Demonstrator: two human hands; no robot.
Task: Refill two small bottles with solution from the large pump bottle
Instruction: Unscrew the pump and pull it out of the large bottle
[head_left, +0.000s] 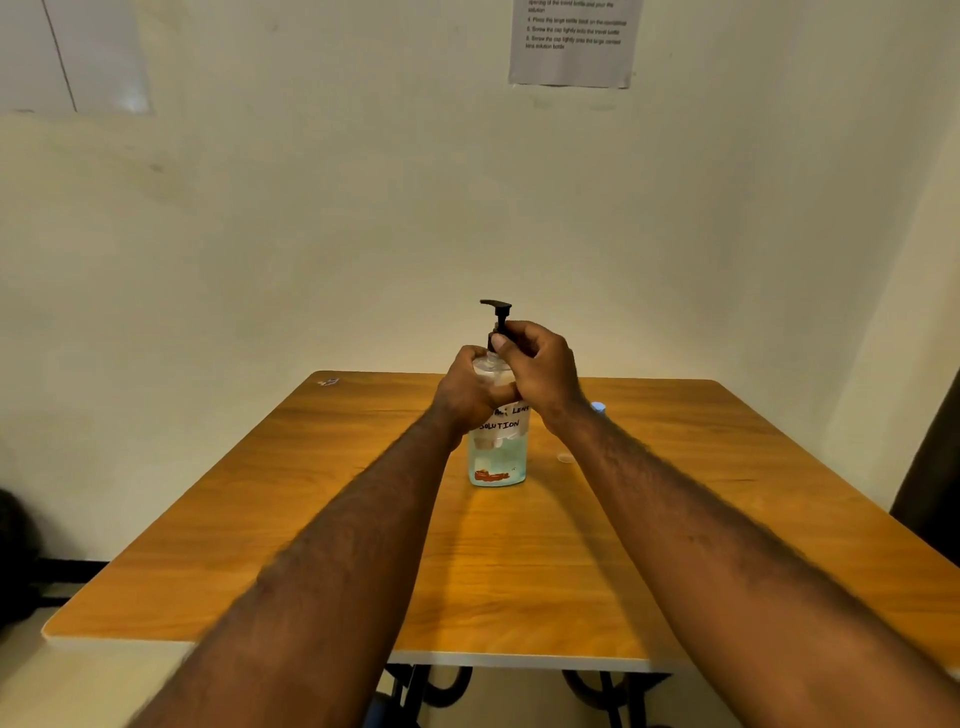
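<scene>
Wood-grain table (311, 467), orange-brown with a pale edge, seen from the head camera against a cream wall (311, 234). Upright near the table's middle, somewhat toward the far side, stands the clear pump bottle (497, 465); it holds a low level of bluish liquid and carries a white hand-lettered label (508, 422) on which "SOLUTION" is legible. From the left, the left hand (470, 389) grips the bottle's shoulder with curled fingers. From the right, the right hand (540, 371) closes its fingers and thumb around the black collar below the pump head (497, 309), whose spout points left above both hands. Both forearms reach in from the near edge. Just behind the right wrist a small pale-blue object (598, 407) shows, too hidden to identify. Right of the bottle, a small clear disc (565, 457) lies on the tabletop. High on the far wall, right of centre, hangs a printed sheet (571, 47). Dark curved table legs (447, 686) show beneath the near edge.
</scene>
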